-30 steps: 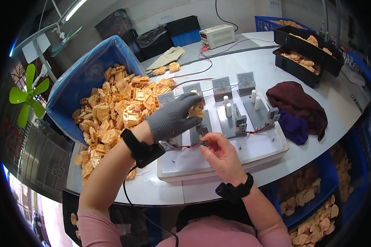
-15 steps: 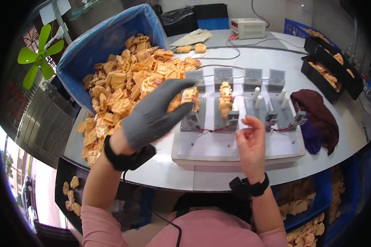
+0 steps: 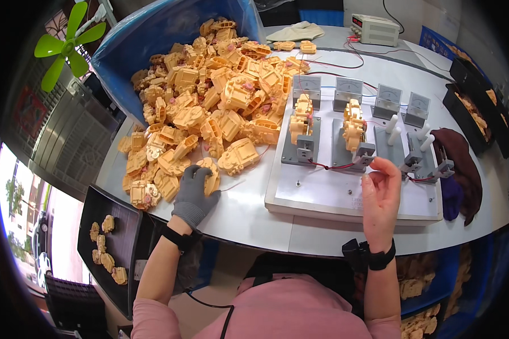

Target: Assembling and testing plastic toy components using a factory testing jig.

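Note:
My left hand (image 3: 193, 198), in a grey glove, is at the near edge of a heap of tan plastic housings (image 3: 232, 121). Its fingers and thumb close round one tan housing (image 3: 211, 175), partly hidden by the glove. My bare right hand (image 3: 382, 195) hovers over the front of a white test board (image 3: 328, 195), fingers loosely bent, thumb and forefinger apart, nothing seen between them. The forefinger is close to the grey clamp (image 3: 363, 155) of the second station. One tan housing stands upright in the first station (image 3: 301, 121), another in the second (image 3: 354, 125).
A blue-lined bin (image 3: 116, 62) spills the heap onto the table. Small meters (image 3: 348, 93) stand behind the stations; white pegs (image 3: 394, 133) rise at the right ones. A power supply (image 3: 377, 29), dark cloth (image 3: 464, 169), black trays (image 3: 469, 116) and a green fan (image 3: 68, 48) surround the table.
My left hand has moved from the first station down and left to the near edge of the heap. The right hand stays by the second station's clamp. The view has shifted.

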Demonstrator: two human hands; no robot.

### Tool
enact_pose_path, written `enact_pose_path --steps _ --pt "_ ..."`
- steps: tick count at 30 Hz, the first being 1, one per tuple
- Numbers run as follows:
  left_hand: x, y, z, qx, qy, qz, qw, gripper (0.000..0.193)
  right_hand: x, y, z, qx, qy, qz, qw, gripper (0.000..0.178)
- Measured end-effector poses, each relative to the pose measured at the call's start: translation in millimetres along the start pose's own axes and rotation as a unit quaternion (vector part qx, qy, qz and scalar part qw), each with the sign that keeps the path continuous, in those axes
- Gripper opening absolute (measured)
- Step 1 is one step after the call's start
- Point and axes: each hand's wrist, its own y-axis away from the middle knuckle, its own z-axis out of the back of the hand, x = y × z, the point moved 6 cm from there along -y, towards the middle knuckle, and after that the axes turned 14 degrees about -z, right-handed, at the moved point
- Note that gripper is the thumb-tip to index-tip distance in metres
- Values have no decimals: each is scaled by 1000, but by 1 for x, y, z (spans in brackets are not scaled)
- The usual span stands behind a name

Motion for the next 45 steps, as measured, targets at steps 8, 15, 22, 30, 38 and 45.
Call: enact_pose_path --steps 8,15,22,30,38,45 --pt "1 19 15 -58 76 -12 995 54 0 0 0 0 0 6 1000 37" --pt "23 39 14 -85 328 74 938 45 2 0 1 -21 6 34 999 36" --pt "11 61 0 -73 675 200 706 36 13 22 6 0 -26 78 997 42" --pt "-116 43 66 -12 632 -80 771 42 11 64 -76 363 -134 -264 883 62" --pt "-169 19 44 -38 678 -178 712 128 18 60 -52 282 -251 -249 892 65" --pt "-209 2 12 100 549 -210 803 117 33 67 -46 304 -312 -209 875 73"
